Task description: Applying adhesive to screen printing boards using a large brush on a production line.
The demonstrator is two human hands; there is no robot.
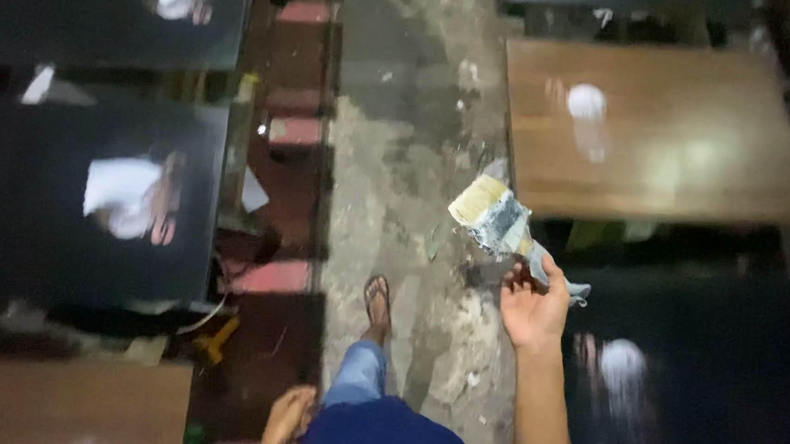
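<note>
My right hand (532, 308) is raised over the aisle and shut on the handle of a wide paintbrush (493, 218). Its pale, paint-stained bristles point up and to the left, near the corner of a brown wooden table (661, 129). My left hand (287, 420) hangs low beside my blue-clad body at the bottom edge. It is blurred, and I see nothing in it. My foot in a sandal (377, 301) is stepping forward on the stained concrete floor (399, 157).
A glossy dark table (708, 383) stands at the lower right. Two black tables (91, 201) line the left, with a brown one (58, 402) below them. Red stools (295, 132) sit along the left of the aisle. A yellow object (215, 339) lies on the floor.
</note>
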